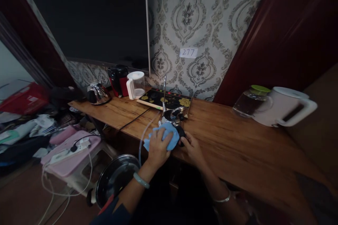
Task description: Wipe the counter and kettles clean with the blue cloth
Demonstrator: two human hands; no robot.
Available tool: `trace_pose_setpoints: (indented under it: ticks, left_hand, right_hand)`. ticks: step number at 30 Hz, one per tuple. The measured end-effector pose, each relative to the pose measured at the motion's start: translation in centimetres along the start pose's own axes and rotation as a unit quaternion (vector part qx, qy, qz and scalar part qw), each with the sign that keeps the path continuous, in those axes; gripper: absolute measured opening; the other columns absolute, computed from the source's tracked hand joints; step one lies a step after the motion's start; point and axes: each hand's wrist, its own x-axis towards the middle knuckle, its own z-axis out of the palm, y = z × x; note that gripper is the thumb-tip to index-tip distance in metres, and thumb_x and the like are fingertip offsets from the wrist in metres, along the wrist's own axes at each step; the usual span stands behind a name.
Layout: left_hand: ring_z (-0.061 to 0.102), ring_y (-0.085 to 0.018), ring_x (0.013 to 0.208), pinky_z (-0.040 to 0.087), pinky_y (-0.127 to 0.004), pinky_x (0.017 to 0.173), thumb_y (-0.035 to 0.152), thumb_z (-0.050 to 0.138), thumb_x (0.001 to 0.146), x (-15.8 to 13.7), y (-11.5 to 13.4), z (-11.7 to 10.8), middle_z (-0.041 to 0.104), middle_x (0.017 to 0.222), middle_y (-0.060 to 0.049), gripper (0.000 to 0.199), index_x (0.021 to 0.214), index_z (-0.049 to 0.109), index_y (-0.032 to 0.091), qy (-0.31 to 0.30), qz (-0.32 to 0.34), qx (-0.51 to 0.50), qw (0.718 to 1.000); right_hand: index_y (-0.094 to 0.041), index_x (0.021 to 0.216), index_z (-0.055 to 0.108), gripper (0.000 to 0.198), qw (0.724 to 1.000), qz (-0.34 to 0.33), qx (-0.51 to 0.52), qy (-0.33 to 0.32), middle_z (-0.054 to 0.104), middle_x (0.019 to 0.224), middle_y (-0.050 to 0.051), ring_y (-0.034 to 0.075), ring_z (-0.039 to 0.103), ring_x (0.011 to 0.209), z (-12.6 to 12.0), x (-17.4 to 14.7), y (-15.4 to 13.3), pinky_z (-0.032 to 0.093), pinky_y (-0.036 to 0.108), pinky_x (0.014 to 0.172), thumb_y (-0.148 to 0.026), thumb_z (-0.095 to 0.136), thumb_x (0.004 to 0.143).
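Note:
A small shiny metal kettle with a black handle is at the front edge of the wooden table. Bunched in my left hand is a blue cloth, pressed against the near side of the kettle and covering much of its body. My right hand is closed on the kettle's black handle, thumb and fingers around it. Just behind the kettle lies a black tea stove panel with yellow flowers, lit buttons and a thin upright metal spout.
On the table stand a white kettle, a green-lidded glass jug, a clear white-handled jug, a red-black appliance and another metal kettle. A dark pot and a pink stool with cords stand lower left.

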Motion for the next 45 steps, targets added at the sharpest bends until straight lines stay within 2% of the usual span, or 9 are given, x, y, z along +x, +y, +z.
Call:
trace_pose_setpoints:
  ticks: [3,6,17,23,27,34,38,40,45]
  left_hand:
    - [0.055,-0.032,0.105,0.05,-0.044,0.084,0.016,0.064,0.077,1.5,1.4,-2.9,0.057,0.127,-0.012,0.047,0.123,0.065,0.026,-0.101,-0.01,-0.008,0.995]
    - [0.053,-0.032,0.113,0.049,-0.045,0.092,0.017,0.065,0.078,3.3,2.3,-4.4,0.053,0.131,-0.012,0.057,0.133,0.059,0.028,-0.091,-0.057,0.002,0.994]
    - [0.05,-0.036,0.112,0.046,-0.05,0.09,0.012,0.065,0.075,3.8,2.5,-2.6,0.05,0.131,-0.016,0.062,0.135,0.058,0.024,-0.169,-0.041,0.059,0.983]
    - [0.049,-0.034,0.116,0.046,-0.051,0.097,0.014,0.063,0.076,3.5,1.3,-4.2,0.048,0.145,-0.012,0.066,0.14,0.054,0.026,-0.159,0.065,-0.034,0.985]
    - [0.052,-0.034,0.114,0.048,-0.05,0.094,0.016,0.062,0.077,4.1,1.8,-3.2,0.051,0.145,-0.013,0.064,0.14,0.054,0.023,-0.158,0.05,-0.045,0.985]
    - [0.059,-0.032,0.114,0.051,-0.047,0.094,0.018,0.066,0.074,5.1,1.8,-4.1,0.062,0.133,-0.01,0.051,0.124,0.064,0.026,-0.194,0.024,-0.087,0.977]
    - [0.065,-0.027,0.108,0.053,-0.04,0.093,0.013,0.065,0.068,3.8,0.0,-5.3,0.071,0.116,-0.004,0.05,0.115,0.068,0.028,-0.266,0.031,-0.196,0.943]
    - [0.066,-0.025,0.109,0.053,-0.039,0.096,0.011,0.062,0.067,3.1,-1.4,-5.6,0.071,0.116,-0.004,0.05,0.114,0.068,0.028,-0.221,0.0,-0.238,0.946]
    - [0.06,-0.029,0.121,0.046,-0.048,0.108,0.021,0.064,0.073,4.1,-5.0,-4.2,0.066,0.129,-0.01,0.049,0.122,0.064,0.021,0.056,-0.16,-0.244,0.955]
  right_hand:
    - [-0.022,0.096,0.064,0.034,1.0,0.0,0.002,0.004,0.065,0.083,0.001,0.02,0.06,0.08,-0.7,0.1,-0.1,0.049,0.031,0.075,-0.055,0.061,0.086]
    - [-0.022,0.095,0.064,0.035,1.0,-0.007,0.002,0.005,0.063,0.079,0.001,0.019,0.059,0.076,-0.8,0.0,-0.1,0.049,0.03,0.072,-0.055,0.06,0.087]
    - [-0.021,0.096,0.064,0.034,0.999,-0.011,0.031,-0.001,0.06,0.075,-0.001,0.017,0.056,0.071,-0.5,0.0,0.3,0.047,0.028,0.068,-0.054,0.061,0.088]
    - [-0.024,0.108,0.066,0.042,0.999,-0.006,0.048,0.013,0.071,0.105,0.005,0.024,0.064,0.099,-0.4,0.0,0.6,0.052,0.035,0.088,-0.059,0.062,0.086]
    - [-0.025,0.108,0.066,0.042,0.998,-0.013,0.051,0.021,0.072,0.107,0.006,0.024,0.065,0.102,-0.3,-0.1,0.8,0.052,0.037,0.093,-0.06,0.062,0.086]
    - [-0.024,0.103,0.066,0.044,0.999,-0.012,0.024,0.024,0.071,0.1,0.006,0.024,0.063,0.096,-0.4,-0.1,0.8,0.052,0.036,0.087,-0.064,0.06,0.086]
    - [-0.022,0.1,0.065,0.04,1.0,-0.001,0.002,0.017,0.064,0.08,0.001,0.02,0.059,0.078,-0.5,-0.2,0.4,0.048,0.031,0.075,-0.06,0.057,0.089]
    - [-0.021,0.098,0.064,0.04,1.0,-0.002,-0.007,0.013,0.058,0.072,-0.001,0.018,0.056,0.072,-0.5,-0.2,0.2,0.045,0.03,0.072,-0.059,0.056,0.09]
    - [-0.021,0.097,0.062,0.039,1.0,0.004,-0.013,0.009,0.055,0.071,-0.002,0.017,0.054,0.071,-0.4,-0.3,-0.2,0.043,0.03,0.071,-0.059,0.054,0.091]
